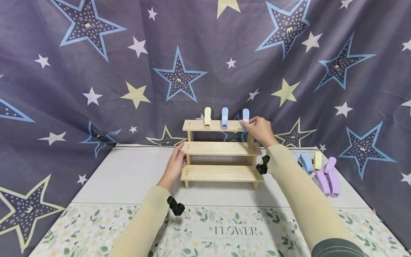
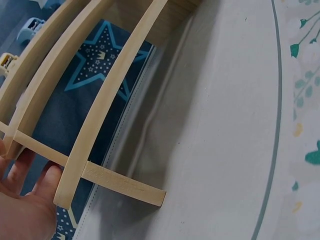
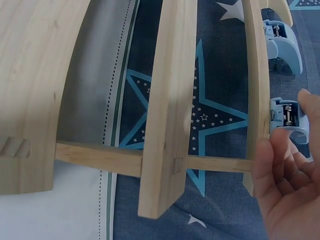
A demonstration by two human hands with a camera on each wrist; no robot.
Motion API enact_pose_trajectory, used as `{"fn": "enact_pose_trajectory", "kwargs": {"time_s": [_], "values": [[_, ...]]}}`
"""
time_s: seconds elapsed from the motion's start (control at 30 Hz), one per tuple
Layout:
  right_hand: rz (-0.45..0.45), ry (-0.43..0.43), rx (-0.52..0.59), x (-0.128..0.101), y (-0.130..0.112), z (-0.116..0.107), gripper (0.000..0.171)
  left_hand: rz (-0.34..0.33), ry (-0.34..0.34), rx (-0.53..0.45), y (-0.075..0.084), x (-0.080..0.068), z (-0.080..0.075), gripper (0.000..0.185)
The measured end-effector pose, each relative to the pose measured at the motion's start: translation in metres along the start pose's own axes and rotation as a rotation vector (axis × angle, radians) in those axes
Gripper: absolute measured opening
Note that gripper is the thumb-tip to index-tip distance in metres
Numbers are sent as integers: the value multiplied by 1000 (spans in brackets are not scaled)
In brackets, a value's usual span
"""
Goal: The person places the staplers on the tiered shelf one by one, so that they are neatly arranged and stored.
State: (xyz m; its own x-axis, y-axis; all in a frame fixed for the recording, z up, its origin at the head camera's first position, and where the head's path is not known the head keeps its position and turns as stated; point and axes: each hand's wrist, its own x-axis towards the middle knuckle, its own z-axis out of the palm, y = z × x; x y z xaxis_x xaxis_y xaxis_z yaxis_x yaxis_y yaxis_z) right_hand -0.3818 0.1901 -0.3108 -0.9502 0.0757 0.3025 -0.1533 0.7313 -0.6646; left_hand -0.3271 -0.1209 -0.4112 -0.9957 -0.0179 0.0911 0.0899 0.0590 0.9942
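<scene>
Though hidden overhead, clip spring (image 3: pixel 286 114) visible.

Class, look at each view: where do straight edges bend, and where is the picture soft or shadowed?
Head view: sharp, evenly lit, backdrop bowed at the edges. Left wrist view: the pale wooden three-tier shelf curves strongly. Right wrist view: right hand soft, close to the lens.

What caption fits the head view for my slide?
Right hand pinches a blue clip on the wooden rack's top shelf while the left hand steadies its side.
</scene>
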Motion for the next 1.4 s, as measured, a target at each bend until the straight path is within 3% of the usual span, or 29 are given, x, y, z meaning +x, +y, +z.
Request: {"fn": "enact_pose_trajectory", "kwargs": {"time_s": [1.07, 1.2, 1.4], "values": [[-12, 24, -120, 1, -12, 4, 70, 17, 7, -18, -3, 3, -2, 41], [-19, -4, -88, -3, -8, 1, 75, 5, 6, -21, -3, 3, -2, 42], [-32, -25, -31, -8, 6, -7, 67, -1, 8, -18, -3, 3, -1, 42]]}}
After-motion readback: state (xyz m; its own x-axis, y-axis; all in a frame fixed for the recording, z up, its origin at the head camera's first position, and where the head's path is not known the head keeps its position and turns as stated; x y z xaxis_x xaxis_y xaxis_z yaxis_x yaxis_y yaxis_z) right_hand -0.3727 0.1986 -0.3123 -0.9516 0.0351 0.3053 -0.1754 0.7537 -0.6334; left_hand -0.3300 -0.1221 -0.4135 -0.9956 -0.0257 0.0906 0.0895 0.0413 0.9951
